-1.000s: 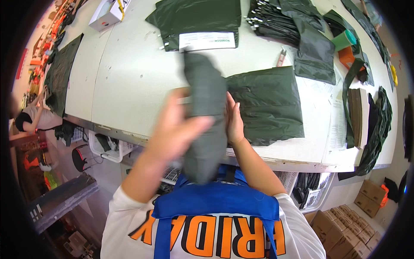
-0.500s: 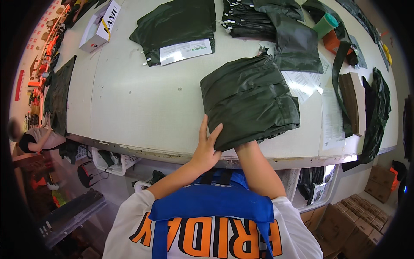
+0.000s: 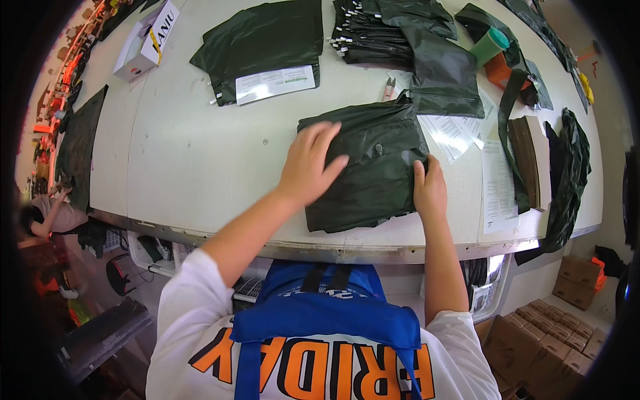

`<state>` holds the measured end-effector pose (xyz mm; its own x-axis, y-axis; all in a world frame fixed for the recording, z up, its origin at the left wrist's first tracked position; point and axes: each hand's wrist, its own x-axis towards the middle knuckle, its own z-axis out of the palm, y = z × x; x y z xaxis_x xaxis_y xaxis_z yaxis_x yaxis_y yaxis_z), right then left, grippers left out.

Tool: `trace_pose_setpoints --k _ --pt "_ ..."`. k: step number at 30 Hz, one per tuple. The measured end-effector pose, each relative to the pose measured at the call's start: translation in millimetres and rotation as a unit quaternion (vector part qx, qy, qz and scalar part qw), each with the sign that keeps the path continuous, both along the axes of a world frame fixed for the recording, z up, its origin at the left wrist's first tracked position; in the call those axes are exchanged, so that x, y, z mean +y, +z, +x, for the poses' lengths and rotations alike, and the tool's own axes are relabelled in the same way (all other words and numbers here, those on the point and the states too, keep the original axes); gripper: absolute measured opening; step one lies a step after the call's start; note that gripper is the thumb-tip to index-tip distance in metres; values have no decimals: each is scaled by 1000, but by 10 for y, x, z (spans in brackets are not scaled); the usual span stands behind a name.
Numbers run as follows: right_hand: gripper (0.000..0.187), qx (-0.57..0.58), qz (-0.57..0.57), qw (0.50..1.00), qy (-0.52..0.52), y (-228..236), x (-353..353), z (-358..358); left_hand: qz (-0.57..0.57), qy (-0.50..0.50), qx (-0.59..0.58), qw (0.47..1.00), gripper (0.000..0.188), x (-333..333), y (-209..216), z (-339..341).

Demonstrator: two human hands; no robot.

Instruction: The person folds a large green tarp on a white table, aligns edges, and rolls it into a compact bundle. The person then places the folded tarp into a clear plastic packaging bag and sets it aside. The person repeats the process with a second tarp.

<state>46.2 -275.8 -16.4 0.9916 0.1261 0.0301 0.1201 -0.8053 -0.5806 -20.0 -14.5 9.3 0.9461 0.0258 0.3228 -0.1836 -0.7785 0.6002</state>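
A folded dark green garment (image 3: 373, 170) lies flat near the front edge of the white table (image 3: 200, 160). My left hand (image 3: 309, 163) rests palm down on its left part with the fingers spread. At the garment's right edge, my right hand (image 3: 430, 187) presses down, fingers pointing away from me. Neither hand grips the cloth.
More dark green pieces lie at the back: one with a white paper insert (image 3: 267, 40), a stack with white tags (image 3: 380, 33), another folded piece (image 3: 443, 73). Paper sheets (image 3: 497, 173), a brown flat packet (image 3: 527, 157) and a white box (image 3: 143, 43) also sit here. Cardboard boxes (image 3: 533, 333) stand on the floor.
The garment was held up in both hands, then laid on the table. My hands have moved from its near edge onto its top and right side.
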Motion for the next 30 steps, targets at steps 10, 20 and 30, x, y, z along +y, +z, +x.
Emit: trace_pose_setpoints --k 10,20,30 --pt "38 30 51 998 -30 -259 -102 88 -126 -77 135 980 26 -307 -178 1632" --pt "32 44 -3 999 -16 -292 -136 126 94 -133 223 961 29 -594 26 1974" --pt "25 322 265 908 -49 -297 -301 249 -443 254 333 793 56 332 -769 -691"
